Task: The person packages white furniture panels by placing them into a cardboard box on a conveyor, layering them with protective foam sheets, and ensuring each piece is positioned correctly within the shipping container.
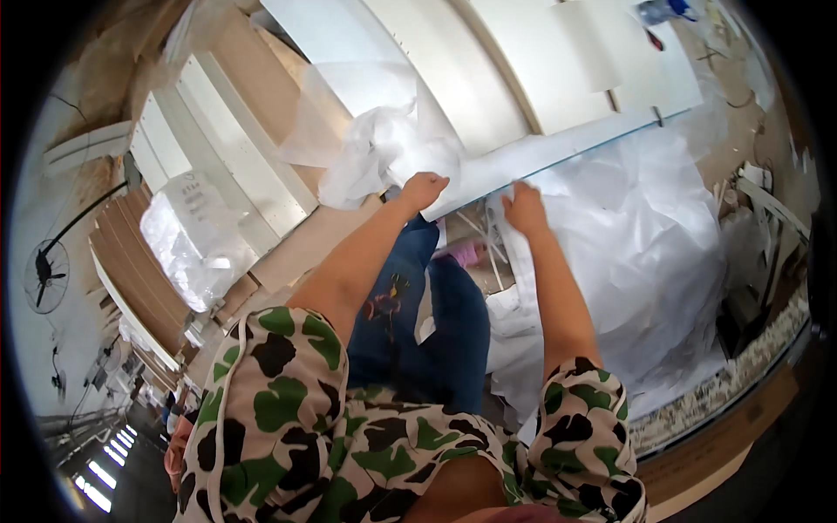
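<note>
The person's left hand (425, 190) is at the left end of a long white panel (493, 177), near its near-left corner, with the fingers curled closed; whether anything is pinched between them cannot be told. The right hand (523, 207) is also closed into a loose fist, farther right along the panel's blue-lined near edge, where it meets a large white foam sheet (623, 261); its grip is hidden too. The two hands are apart, with a stretch of that edge between them.

The foam sheet spreads in loose folds from the panel's near edge down the right side, beside the right forearm. Just beyond the left hand lies a crumpled translucent wrap (375, 144), over the panel's left end. Below the hands are the person's legs in blue jeans (458, 327), with something pink (468, 253) partly hidden between the panel and the knee.

Beyond the panel's far edge, broad white boards (567, 65) lie side by side. Off to the left are more white boards (222, 144), a plastic-wrapped package (193, 231), a stack of brown boards (144, 261) and a round black fan (45, 275). A clear bottle with blue on it (663, 11) is past the far right corner, and a brown cardboard piece (715, 436) lies at lower right.
</note>
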Available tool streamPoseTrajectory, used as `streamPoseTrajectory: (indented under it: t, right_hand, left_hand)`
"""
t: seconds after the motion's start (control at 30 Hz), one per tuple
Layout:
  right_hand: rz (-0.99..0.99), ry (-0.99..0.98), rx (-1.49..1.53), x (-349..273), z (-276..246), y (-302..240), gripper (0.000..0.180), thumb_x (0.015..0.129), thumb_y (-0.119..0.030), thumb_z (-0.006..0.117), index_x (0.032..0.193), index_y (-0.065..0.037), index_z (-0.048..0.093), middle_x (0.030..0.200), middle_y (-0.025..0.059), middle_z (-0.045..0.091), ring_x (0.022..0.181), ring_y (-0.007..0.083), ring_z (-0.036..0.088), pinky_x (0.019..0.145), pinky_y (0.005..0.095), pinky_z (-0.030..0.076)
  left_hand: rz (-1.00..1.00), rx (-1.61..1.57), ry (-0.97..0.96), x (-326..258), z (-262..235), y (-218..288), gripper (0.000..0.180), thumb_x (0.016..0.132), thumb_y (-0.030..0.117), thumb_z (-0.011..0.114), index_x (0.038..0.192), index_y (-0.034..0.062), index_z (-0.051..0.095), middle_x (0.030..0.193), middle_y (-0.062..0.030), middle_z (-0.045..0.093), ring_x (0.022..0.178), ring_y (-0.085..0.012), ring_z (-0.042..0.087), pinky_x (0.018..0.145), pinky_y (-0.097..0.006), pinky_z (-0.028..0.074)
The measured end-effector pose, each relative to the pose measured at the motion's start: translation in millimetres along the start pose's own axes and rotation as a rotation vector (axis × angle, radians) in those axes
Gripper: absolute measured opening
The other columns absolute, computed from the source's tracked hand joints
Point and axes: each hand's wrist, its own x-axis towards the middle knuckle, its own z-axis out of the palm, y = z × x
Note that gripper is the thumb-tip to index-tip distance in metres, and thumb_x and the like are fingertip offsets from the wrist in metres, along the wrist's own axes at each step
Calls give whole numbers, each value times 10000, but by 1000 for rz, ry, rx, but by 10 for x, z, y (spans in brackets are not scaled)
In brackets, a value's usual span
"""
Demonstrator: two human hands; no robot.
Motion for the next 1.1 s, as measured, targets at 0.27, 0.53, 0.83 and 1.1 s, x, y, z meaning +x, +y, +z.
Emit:
streamPoseTrajectory:
  t: [0.27,0.53,0.83,1.1]
  right_hand:
    - [87,415,-214,1397,470,263,508,735,-295,593,1015,95,427,971,293,483,939,432,480,802,448,435]
    - [236,311,-149,1511,571,167,691,699,-460,552,1077,105,432,1039,317,491,1008,440,457,869,466,396]
    - [376,-48,534,882,167,-404,617,810,-538,487,916,67,545,845,153,601,733,248,536,735,334,443]
    - [193,301,352,369,377,-1918,606,868,-477,412,706,85,571,712,271,567,704,419,539,689,444,421]
  left_hand:
    - [-86,-651,25,1198,287,-206,549,830,288,566,1255,4,364,936,-102,572,824,-174,556,718,-292,460]
    - [-54,-632,204,1420,263,-234,513,771,381,635,1014,-53,506,869,-131,605,740,-196,600,649,-306,495]
    - [0,-791,181,73,-207,-347,439,788,350,635,1012,-24,580,789,-103,630,587,-146,587,466,-275,454]
    - [-158,-875,568,-1155,-325,-859,351,812,310,623,909,-22,564,774,-56,590,673,-116,551,595,-264,449]
